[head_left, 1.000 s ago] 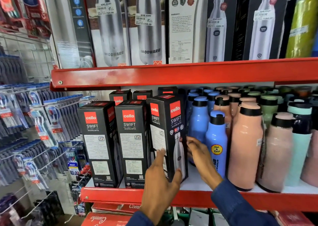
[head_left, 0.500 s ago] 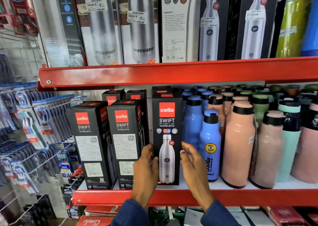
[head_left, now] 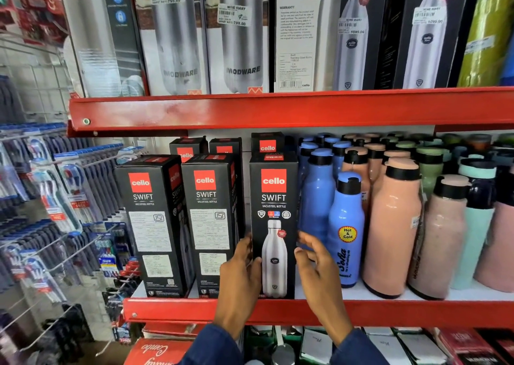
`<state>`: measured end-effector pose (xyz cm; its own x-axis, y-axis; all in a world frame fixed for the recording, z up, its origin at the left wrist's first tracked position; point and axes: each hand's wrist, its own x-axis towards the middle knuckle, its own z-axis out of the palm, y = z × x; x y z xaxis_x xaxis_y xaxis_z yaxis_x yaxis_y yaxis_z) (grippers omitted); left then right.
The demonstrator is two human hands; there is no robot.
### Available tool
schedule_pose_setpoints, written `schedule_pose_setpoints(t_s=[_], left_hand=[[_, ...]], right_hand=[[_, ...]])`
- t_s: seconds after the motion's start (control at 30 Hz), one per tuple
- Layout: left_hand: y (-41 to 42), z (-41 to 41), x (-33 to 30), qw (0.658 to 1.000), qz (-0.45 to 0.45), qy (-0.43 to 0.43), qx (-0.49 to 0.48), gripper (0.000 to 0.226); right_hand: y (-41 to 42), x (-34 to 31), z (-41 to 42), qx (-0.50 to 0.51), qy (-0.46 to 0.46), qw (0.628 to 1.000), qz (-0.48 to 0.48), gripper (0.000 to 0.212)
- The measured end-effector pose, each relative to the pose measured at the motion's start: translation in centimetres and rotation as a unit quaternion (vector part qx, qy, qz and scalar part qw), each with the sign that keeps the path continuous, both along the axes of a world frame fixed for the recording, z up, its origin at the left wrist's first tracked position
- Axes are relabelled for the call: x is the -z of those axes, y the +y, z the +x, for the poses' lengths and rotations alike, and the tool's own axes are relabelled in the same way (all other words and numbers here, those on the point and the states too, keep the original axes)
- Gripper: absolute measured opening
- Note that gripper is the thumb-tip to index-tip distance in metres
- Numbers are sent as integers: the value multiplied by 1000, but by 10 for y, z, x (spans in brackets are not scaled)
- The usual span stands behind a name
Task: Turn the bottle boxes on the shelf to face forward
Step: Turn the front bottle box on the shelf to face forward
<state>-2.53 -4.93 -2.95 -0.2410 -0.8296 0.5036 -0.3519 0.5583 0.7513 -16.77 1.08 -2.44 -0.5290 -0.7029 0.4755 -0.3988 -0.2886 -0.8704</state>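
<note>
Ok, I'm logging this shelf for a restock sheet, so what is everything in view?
Front Cello Swift boxes: three, black with red logo, middle shelf front row; left box and middle box show text panels, right box shows the bottle picture.
Rear Cello boxes: at least three, black, behind them.
Blue bottles: several, right of the boxes.
Peach bottles: several, further right.
Green and teal bottles: several, far right.
Tall bottle boxes: several, top shelf.
Toothbrush packs: many, left rack.
Shelf edges: two, red.
Left hand: at right box's left edge.
Right hand: at its right edge.
</note>
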Motion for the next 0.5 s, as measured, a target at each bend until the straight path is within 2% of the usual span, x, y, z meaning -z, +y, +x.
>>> schedule_pose_setpoints(t_s=[0.1,0.27,0.37,0.5], left_hand=[[8,11,-2,1000,-3,4,4,47],[31,47,-8,993,-69,57,-82,23],[11,93,-14,981,-61,122,-139,29],[1,91,-10,986,-13,97,-132,55]], right_hand=[[7,-2,0,25,2,1000,-1,35],[35,-20,20,110,31,986,-121,29],[19,-29,78,19,81,993,-90,27],[1,-26,100,-81,85,993,-4,38]])
